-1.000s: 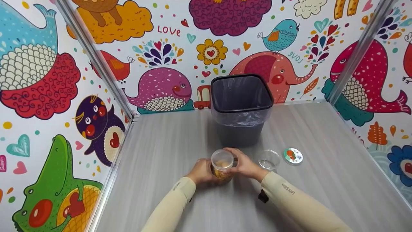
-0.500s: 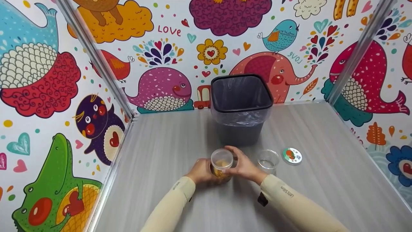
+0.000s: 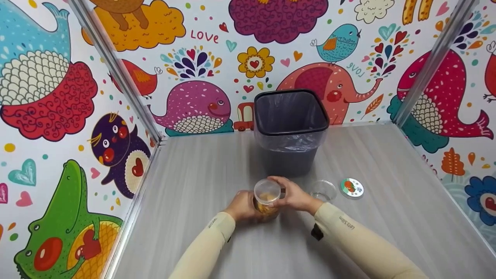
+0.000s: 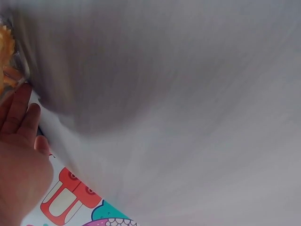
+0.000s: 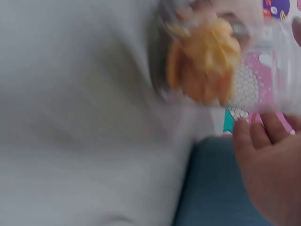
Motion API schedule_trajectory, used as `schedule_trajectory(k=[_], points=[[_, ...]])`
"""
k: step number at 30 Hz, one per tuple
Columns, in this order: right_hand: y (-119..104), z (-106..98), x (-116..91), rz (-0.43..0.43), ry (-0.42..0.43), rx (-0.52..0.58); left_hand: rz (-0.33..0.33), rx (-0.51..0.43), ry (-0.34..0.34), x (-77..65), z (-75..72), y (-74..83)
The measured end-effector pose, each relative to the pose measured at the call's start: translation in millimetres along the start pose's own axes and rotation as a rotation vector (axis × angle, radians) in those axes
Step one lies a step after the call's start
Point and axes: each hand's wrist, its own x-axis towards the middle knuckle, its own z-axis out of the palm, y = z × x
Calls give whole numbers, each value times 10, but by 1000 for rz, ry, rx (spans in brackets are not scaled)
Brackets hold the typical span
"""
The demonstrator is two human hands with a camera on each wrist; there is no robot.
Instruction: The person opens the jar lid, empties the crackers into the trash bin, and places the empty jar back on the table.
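Both the left hand [image 3: 244, 206] and the right hand [image 3: 295, 197] grip a clear jar [image 3: 267, 198] of orange-yellow snacks above the table [image 3: 193, 170], with a lined bin [image 3: 290, 157] just behind. The right forearm partly hides a clear cup [image 3: 331, 190] beside a round lid [image 3: 352, 188] with a red picture. "LOVE" reads on the wall [image 3: 217, 23], "Lets Slim" on the right sleeve [image 3: 356, 236].

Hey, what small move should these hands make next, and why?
Perhaps steady the snack jar with the left hand and free the right hand, since both are on the jar while the clear container and printed lid sit unheld to the right.
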Motion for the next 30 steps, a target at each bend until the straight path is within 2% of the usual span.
schedule_trajectory(k=[3, 6, 11, 15, 19, 22, 30], points=[[15, -69, 37, 6, -69, -38, -22, -20, -13, -6, -3, 8], [3, -73, 29, 12, -72, -43, -28, -25, -16, -7, 0, 5], [16, 38, -65, 16, 48, -24, -13, -12, -5, 1, 0, 3], [49, 163, -112, -14, 149, -44, 8, -1, 12, 11, -5, -1], [26, 213, -114, -30, 188, -45, 25, 16, 23, 14, -12, -1], [10, 176, -102, -30, 159, -57, 31, 15, 24, 9, -17, 0], [11, -60, 7, -19, -69, -26, 20, -23, 16, -13, -15, 2]])
